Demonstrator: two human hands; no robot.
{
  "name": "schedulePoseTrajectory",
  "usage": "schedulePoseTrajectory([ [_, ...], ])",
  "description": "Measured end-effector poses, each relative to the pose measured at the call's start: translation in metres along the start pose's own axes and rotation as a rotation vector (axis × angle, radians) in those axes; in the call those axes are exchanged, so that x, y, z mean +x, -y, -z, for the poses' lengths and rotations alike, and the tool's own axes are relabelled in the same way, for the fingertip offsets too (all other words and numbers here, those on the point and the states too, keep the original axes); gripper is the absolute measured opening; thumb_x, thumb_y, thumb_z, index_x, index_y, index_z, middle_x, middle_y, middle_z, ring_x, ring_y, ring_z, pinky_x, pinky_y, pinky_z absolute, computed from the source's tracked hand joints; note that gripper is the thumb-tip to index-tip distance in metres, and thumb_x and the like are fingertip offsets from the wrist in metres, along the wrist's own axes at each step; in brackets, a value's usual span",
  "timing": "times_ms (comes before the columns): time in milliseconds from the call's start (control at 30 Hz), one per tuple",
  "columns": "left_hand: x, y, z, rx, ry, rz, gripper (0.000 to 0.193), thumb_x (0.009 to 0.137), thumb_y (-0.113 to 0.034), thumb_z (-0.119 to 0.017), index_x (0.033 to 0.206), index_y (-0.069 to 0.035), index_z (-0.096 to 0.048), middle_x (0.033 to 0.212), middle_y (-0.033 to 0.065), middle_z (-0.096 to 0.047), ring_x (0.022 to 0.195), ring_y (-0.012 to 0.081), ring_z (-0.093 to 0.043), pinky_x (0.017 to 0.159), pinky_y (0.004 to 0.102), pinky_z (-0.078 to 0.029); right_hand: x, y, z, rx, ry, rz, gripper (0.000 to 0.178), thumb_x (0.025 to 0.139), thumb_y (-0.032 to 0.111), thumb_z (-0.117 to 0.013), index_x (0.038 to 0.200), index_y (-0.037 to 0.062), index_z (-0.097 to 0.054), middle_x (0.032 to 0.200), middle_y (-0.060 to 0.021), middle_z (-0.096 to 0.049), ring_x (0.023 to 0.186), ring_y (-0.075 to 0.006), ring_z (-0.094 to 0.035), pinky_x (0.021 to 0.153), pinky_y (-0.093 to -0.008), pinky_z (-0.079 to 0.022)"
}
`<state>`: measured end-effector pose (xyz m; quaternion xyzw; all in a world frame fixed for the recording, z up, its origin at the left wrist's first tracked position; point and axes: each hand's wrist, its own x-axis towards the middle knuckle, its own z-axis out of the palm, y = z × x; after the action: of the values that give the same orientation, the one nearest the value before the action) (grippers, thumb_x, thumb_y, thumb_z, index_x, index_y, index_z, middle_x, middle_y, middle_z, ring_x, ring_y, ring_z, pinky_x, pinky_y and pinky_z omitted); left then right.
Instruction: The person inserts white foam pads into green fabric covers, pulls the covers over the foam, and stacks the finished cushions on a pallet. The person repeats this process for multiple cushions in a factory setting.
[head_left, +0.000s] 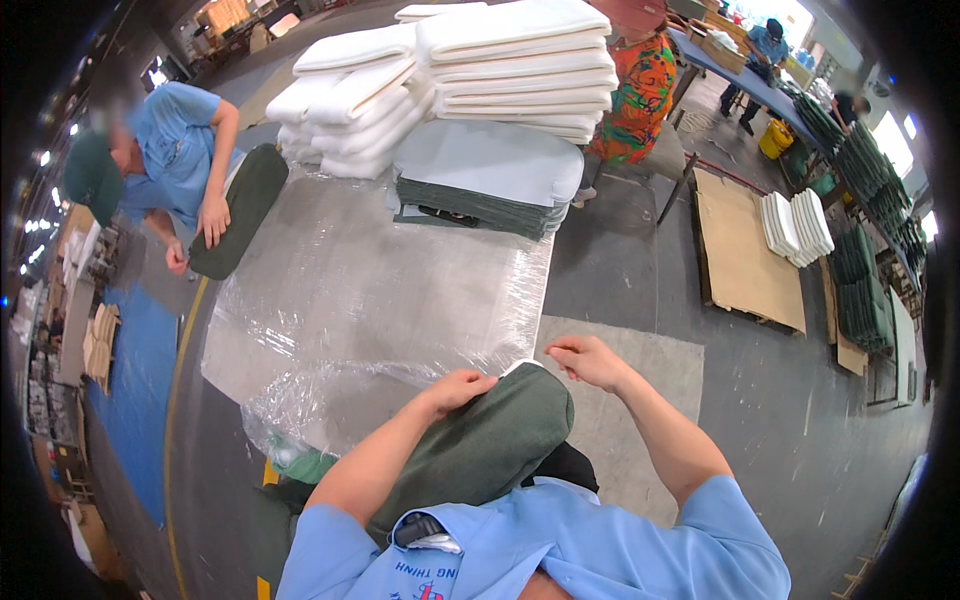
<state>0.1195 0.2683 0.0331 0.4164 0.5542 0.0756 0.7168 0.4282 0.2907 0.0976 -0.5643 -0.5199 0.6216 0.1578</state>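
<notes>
A dark green fabric cushion (pixel 500 425) lies across my lap at the near edge of the table, a strip of white padding showing along its far edge. My left hand (pixel 460 390) is closed on the cushion's upper edge, the fingertips beside the white strip. Just off the cushion's right end, my right hand (pixel 587 362) is closed in a pinch. What its fingers hold, if anything, is too small to make out.
The table (pixel 370 290) has a clear plastic sheet over it. Tall stacks of white foam pads (pixel 515 65) stand at its far side, by a pile of grey-green covers (pixel 485 175). To the left, a co-worker handles another green cushion (pixel 245 205). Cardboard (pixel 745 250) lies on the floor at right.
</notes>
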Motion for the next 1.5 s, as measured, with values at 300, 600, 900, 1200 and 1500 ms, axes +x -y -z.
schedulePoseTrajectory([
  [300,0.005,-0.014,-0.011,-0.104,0.163,-0.095,0.035,0.094,-0.038,-0.081,0.105,-0.005,-0.076,0.09,-0.0013,-0.072,0.081,0.0097,-0.066,0.073,0.0302,-0.054,0.027,0.008,-0.017,-0.19,0.271,0.117,0.023,0.099,0.023,-0.073,0.107,0.0024,-0.078,0.104,-0.0066,-0.073,0.086,-0.0166,-0.066,0.073,-0.0351,-0.054],
  [600,-0.037,-0.015,-0.07,0.794,-0.659,-0.888,0.017,0.084,-0.013,-0.075,0.078,-0.008,-0.06,0.073,0.012,-0.061,0.069,0.0343,-0.063,0.061,0.0478,-0.049,-0.012,0.028,-0.009,-0.454,0.337,0.39,0.021,0.1,0.025,-0.074,0.102,0.0042,-0.078,0.103,-0.0111,-0.067,0.094,-0.0242,-0.067,0.082,-0.0382,-0.054],
  [900,-0.038,-0.013,-0.067,0.829,-0.681,-1.02,0.019,0.082,-0.012,-0.076,0.077,-0.009,-0.058,0.071,0.009,-0.054,0.068,0.0312,-0.058,0.062,0.0453,-0.047,0.051,0.048,-0.001,-0.406,0.662,-0.049,0.021,0.098,0.021,-0.068,0.109,0.004,-0.075,0.084,-0.0057,-0.07,0.072,-0.0137,-0.067,0.065,-0.0309,-0.055],
  [1200,-0.041,-0.029,-0.063,0.326,-0.423,-0.365,0.024,0.093,-0.023,-0.075,0.088,-0.004,-0.062,0.079,0.0125,-0.066,0.072,0.029,-0.064,0.068,0.0414,-0.051,0.053,0.051,-0.013,-0.761,0.594,0.335,0.017,0.093,0.017,-0.07,0.102,0.0024,-0.072,0.089,-0.0107,-0.074,0.082,-0.0272,-0.071,0.072,-0.0395,-0.056],
  [1500,-0.013,-0.049,-0.037,0.103,-0.054,0.056,0.053,0.096,-0.05,-0.076,0.099,0.003,-0.077,0.086,0.0072,-0.072,0.08,0.0169,-0.066,0.073,0.0357,-0.053,0.043,0.036,-0.013,-0.445,0.411,0.208,0.025,0.093,0.013,-0.074,0.114,0.0054,-0.064,0.1,-0.0119,-0.075,0.093,-0.0227,-0.073,0.081,-0.0369,-0.059],
])
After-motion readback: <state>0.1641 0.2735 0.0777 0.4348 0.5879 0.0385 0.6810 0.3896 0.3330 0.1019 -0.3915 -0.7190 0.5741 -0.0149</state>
